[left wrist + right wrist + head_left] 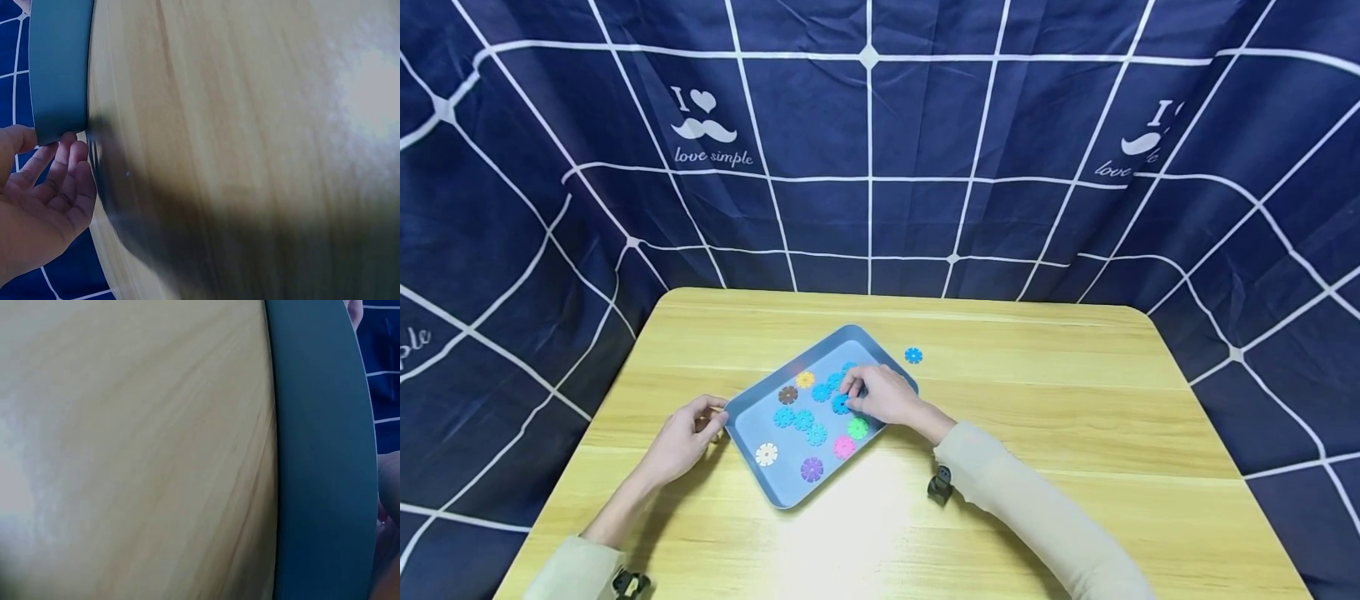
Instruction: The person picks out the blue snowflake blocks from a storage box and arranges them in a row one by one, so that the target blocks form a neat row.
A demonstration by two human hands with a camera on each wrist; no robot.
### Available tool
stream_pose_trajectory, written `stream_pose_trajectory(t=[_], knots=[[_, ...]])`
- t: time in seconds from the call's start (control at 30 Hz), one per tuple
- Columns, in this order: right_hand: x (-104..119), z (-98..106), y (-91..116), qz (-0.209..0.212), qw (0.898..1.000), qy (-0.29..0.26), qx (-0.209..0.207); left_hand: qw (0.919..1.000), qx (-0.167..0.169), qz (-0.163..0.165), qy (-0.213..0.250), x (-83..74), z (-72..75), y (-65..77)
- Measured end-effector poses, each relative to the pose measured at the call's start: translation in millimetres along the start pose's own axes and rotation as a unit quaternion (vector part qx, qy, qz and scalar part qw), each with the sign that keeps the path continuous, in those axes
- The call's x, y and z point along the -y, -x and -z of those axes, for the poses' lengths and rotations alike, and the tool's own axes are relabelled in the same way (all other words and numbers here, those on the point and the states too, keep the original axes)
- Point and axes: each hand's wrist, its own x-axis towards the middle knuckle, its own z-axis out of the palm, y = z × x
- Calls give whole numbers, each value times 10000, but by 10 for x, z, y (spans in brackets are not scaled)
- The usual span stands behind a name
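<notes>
My left hand [681, 442] is at the left corner of a grey-blue tray [748, 454]. In the left wrist view, its thumb and fingertips pinch the tray's end [61, 75]. Over the right part of the tray, my right hand [883, 393] pinches a blue snowflake disc [841, 405] between thumb and fingers. Lighter blue discs [803, 419], some of them joined or overlapping, lie in the tray. Around them are yellow [805, 380], brown [787, 395], cream [766, 454], purple [812, 469], pink [844, 447] and green [857, 428] discs. The right wrist view hides the right fingertips behind the tray wall [325, 450].
Another blue disc [913, 356] lies on the wooden table [1075, 400], beyond the tray's right corner. Dark blue curtains [925, 125] with white lines stand behind the table and on both sides.
</notes>
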Motion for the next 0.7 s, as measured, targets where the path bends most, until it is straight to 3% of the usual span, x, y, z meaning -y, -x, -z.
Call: stream_pose_trajectory(t=[0.23, 0.7], knots=[[-55, 47, 29, 108, 9997, -122, -171, 10000, -8, -26, -41, -11, -1, 3], [-53, 268, 139, -25, 9959, -903, -52, 10000, 17, 31, 13, -30, 6, -4]])
